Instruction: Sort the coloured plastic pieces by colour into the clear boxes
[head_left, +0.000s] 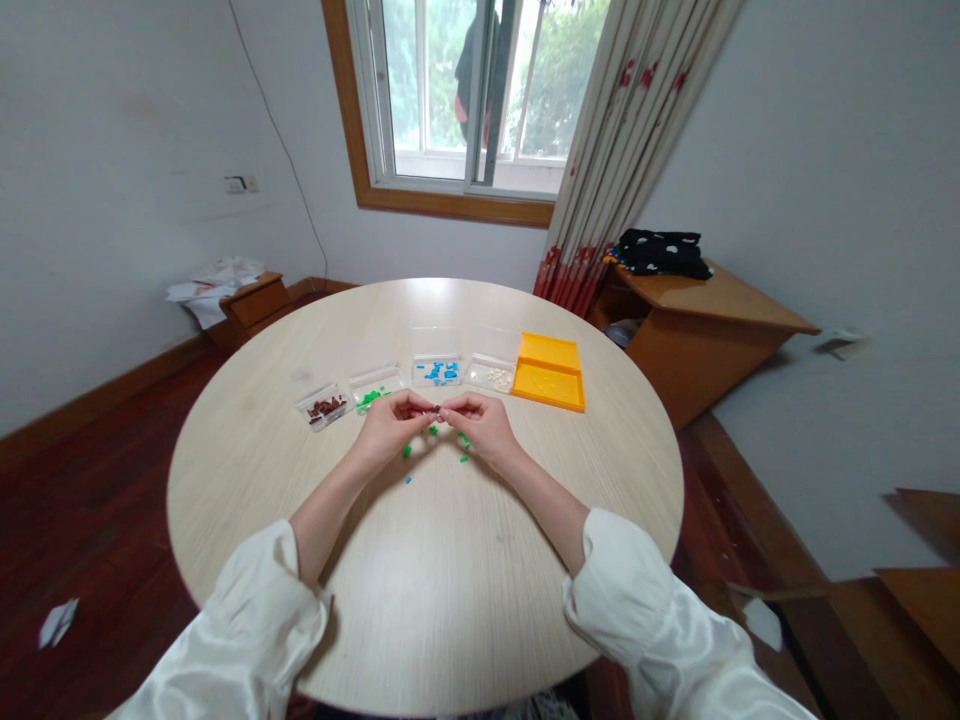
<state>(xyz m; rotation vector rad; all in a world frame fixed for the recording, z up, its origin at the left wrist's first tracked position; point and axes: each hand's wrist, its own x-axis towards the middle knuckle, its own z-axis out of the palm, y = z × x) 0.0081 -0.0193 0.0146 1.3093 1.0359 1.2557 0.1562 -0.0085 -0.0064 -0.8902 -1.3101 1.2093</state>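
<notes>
My left hand [394, 425] and my right hand [480, 425] meet fingertip to fingertip above the table, both closed in a pinch. Between them is a tiny brown piece [438, 409], too small to make out in detail. Loose green pieces [463, 440] lie on the tabletop under and beside the hands, with one small blue piece [409, 480] nearer to me. Beyond my left hand stand a clear box of brown pieces [327, 408] and a clear box of green pieces [370, 398], the latter partly hidden by the hand.
A clear box with blue pieces [439, 372], another with whitish pieces [496, 377] and an open yellow case [550, 345] continue the arc on the round table [435, 600]. A wooden cabinet [697, 330] with black cloth [664, 252] stands behind right.
</notes>
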